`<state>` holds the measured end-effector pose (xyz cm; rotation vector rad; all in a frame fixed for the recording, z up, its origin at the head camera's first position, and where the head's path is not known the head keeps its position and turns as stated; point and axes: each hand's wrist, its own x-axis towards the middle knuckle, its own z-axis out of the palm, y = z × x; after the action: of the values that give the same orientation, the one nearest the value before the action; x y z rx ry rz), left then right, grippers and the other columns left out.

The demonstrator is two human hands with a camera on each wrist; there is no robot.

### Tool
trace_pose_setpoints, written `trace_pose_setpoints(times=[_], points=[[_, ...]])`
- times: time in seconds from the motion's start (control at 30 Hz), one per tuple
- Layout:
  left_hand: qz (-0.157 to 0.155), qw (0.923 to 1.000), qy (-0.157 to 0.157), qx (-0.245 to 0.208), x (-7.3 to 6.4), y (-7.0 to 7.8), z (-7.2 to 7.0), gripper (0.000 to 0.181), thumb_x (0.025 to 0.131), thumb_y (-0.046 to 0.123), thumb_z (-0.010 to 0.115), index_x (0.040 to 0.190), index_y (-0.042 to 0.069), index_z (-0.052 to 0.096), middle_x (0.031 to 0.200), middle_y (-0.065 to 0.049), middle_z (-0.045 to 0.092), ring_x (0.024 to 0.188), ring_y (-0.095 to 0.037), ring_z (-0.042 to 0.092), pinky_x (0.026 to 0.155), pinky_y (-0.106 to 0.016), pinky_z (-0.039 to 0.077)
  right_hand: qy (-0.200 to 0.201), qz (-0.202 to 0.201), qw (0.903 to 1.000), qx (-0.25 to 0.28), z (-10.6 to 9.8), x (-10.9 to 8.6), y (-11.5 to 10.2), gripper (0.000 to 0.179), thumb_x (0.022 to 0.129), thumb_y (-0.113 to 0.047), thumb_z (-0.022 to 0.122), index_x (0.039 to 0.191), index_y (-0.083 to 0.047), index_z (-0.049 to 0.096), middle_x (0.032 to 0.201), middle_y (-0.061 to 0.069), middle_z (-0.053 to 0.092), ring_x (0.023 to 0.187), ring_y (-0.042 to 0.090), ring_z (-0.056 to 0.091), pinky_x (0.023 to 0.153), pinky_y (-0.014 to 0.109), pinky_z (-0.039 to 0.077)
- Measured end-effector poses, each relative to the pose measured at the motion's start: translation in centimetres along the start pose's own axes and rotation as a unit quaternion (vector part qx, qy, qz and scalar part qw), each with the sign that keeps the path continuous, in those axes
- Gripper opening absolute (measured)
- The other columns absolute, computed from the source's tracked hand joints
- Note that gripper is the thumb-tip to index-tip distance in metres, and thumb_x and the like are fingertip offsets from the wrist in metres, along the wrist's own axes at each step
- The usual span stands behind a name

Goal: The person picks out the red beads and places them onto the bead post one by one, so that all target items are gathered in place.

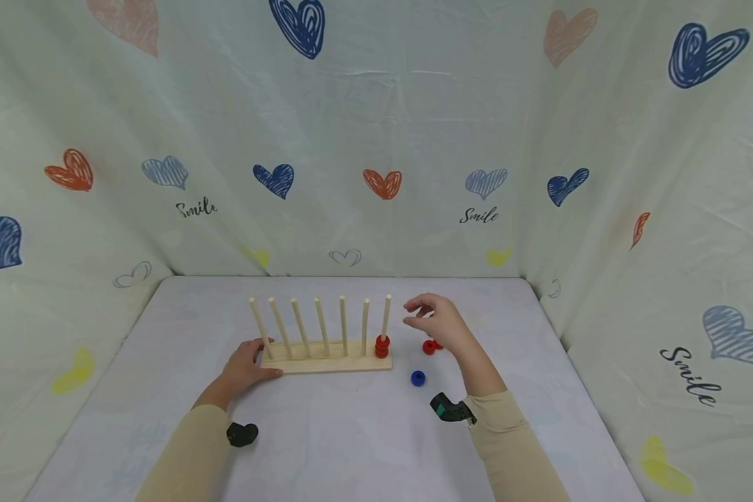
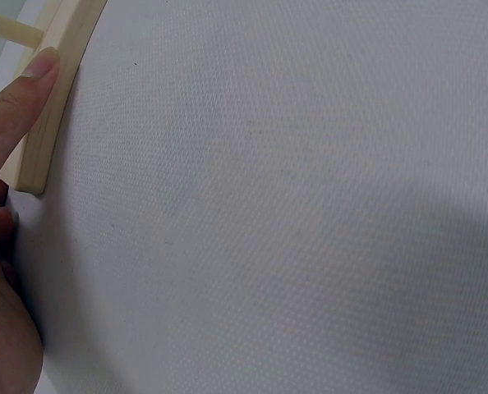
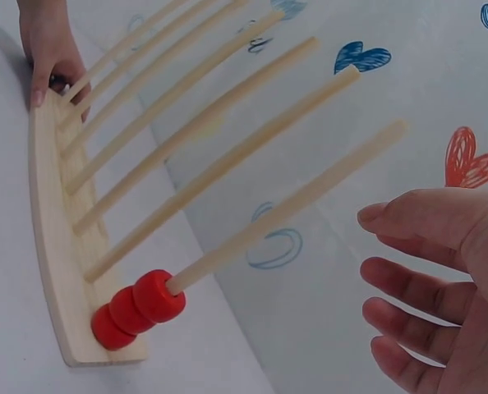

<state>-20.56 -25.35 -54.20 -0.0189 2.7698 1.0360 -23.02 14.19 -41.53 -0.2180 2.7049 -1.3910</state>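
A wooden peg rack [image 1: 332,365] with a row of several upright pegs stands on the table. Around its left end, my left hand [image 1: 243,368] grips the base, thumb along the front and fingers behind; the left wrist view shows the thumb [image 2: 22,98] pressed on the wood. Three red beads [image 3: 137,310] are stacked on the rightmost peg [image 3: 293,201]. Just right of that peg's top hovers my right hand [image 1: 440,322], fingers loosely bent and apart from the thumb, holding nothing. Beneath it lie red beads [image 1: 429,347], partly hidden by the wrist.
A blue bead [image 1: 417,378] lies on the white table [image 1: 351,446], in front of the loose red ones. Behind and at both sides hangs a pale curtain [image 1: 414,125] printed with hearts. Each wrist wears a dark camera [image 1: 242,435].
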Motion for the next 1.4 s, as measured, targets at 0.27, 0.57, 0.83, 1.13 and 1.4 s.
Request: trace_pose_setpoints(times=[0.27, 0.57, 0.83, 1.13, 1.4], points=[[-0.001, 1.0, 0.0, 0.002, 0.2, -0.3, 0.2, 0.079, 0.077, 0.027, 0.084, 0.136, -0.006, 0.045, 0.132, -0.032, 0.043, 0.12, -0.046, 0.042, 0.101, -0.06, 0.036, -0.003, 0.012, 0.9999, -0.002, 0.0, -0.2, 1.2, 0.022, 0.085, -0.011, 0.075, 0.107, -0.008, 0.07, 0.103, 0.008, 0.065, 0.091, 0.023, 0.057, 0.069, 0.031, 0.052], [0.0, 1.0, 0.0, 0.003, 0.5, -0.8, 0.4, 0.081, 0.076, 0.029, 0.085, 0.136, -0.006, 0.045, 0.132, -0.032, 0.043, 0.12, -0.046, 0.042, 0.101, -0.06, 0.035, -0.008, 0.031, 0.9995, 0.004, 0.2, -0.2, 2.7, 0.023, 0.085, -0.009, 0.075, 0.106, -0.005, 0.07, 0.094, 0.005, 0.063, 0.085, 0.021, 0.056, 0.066, 0.03, 0.052], [0.002, 1.0, 0.005, 0.0, 0.4, -0.9, 0.5, 0.08, 0.076, 0.028, 0.085, 0.136, -0.007, 0.045, 0.132, -0.033, 0.043, 0.12, -0.047, 0.042, 0.101, -0.06, 0.035, -0.004, 0.039, 0.9992, -0.004, 0.3, -0.1, 3.8, 0.022, 0.084, -0.008, 0.075, 0.105, -0.004, 0.07, 0.094, 0.006, 0.064, 0.084, 0.021, 0.056, 0.062, 0.028, 0.05], [-0.006, 1.0, 0.004, 0.004, 0.4, -0.8, 0.5, 0.079, 0.077, 0.027, 0.084, 0.137, -0.005, 0.044, 0.133, -0.032, 0.043, 0.12, -0.045, 0.042, 0.102, -0.06, 0.035, -0.002, 0.055, 0.9985, -0.009, 0.6, 0.0, 5.3, 0.024, 0.085, -0.008, 0.074, 0.108, -0.002, 0.069, 0.093, 0.007, 0.063, 0.082, 0.02, 0.056, 0.065, 0.029, 0.051], [-0.008, 1.0, 0.004, -0.001, 0.4, -0.9, 0.6, 0.08, 0.076, 0.028, 0.085, 0.137, -0.005, 0.044, 0.134, -0.032, 0.042, 0.123, -0.046, 0.04, 0.103, -0.06, 0.033, -0.001, 0.06, 0.998, -0.021, 0.8, -0.3, 6.6, 0.028, 0.084, -0.009, 0.075, 0.109, 0.0, 0.068, 0.093, 0.005, 0.063, 0.084, 0.02, 0.057, 0.069, 0.033, 0.051]])
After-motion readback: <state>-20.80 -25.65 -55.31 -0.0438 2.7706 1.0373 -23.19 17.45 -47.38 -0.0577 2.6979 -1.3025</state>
